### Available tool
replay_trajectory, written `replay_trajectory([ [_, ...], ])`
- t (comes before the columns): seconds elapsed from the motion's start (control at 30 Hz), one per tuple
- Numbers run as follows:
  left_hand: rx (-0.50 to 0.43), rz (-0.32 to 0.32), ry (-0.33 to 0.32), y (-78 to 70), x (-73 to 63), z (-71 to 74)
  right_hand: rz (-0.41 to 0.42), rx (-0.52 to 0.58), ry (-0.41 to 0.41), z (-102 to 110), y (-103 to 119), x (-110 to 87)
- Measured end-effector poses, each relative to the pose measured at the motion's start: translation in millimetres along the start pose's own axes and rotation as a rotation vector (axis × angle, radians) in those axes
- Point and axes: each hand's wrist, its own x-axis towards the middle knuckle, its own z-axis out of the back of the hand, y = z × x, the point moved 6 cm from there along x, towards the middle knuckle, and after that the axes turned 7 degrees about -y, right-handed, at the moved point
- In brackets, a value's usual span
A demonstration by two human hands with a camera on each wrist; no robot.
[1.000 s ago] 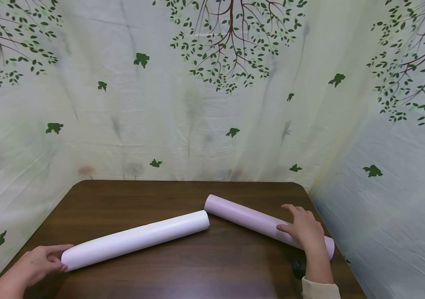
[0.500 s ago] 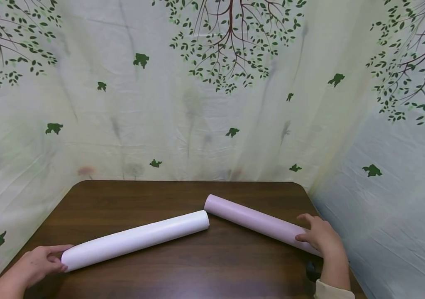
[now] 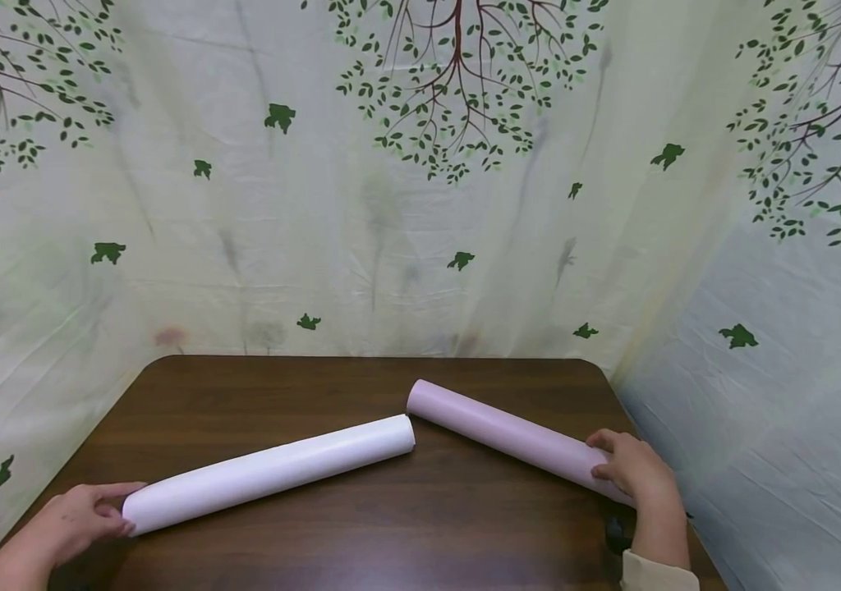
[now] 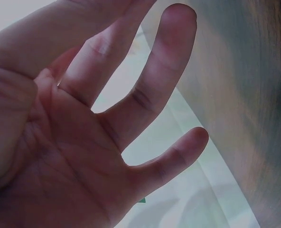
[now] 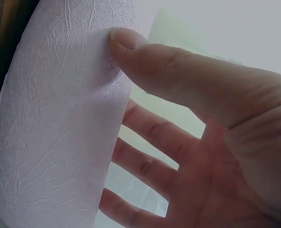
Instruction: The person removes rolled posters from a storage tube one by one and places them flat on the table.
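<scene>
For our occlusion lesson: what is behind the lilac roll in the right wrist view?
Three fingers of the right hand pass behind the lilac roll, with pale cloth beyond. Their tips and anything else the roll covers cannot be seen.

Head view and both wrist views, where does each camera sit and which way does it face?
Head: on the person's head, facing forward and down over the brown table, white roll, lilac roll and leafy backdrop; the left hand and right hand both show.
Left wrist: on the left wrist, facing across that hand's palm and spread fingers, with the table beyond.
Right wrist: on the right wrist, facing the lilac roll close up; that hand's thumb, fingers and palm show.
Shared: head and right wrist both show the right hand gripping the lilac roll.
</scene>
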Motion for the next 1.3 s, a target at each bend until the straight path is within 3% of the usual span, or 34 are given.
replay_trajectory([
  [0.37,-0.007,0.020,0.003,1.9,3.6,0.2,0.012,-0.013,-0.012,-1,3,4.4],
  [0.6,0.023,-0.089,-0.052,-11.8,2.5,-0.9,0.017,-0.021,-0.030,-3,6,7.3],
  [1.07,0.015,-0.064,-0.009,-36.4,7.0,-3.1,0.041,-0.034,-0.075,-3,18,14.1],
  [1.3,0.004,-0.106,-0.034,-44.8,10.4,-5.2,0.040,-0.048,-0.097,-5,25,21.1],
])
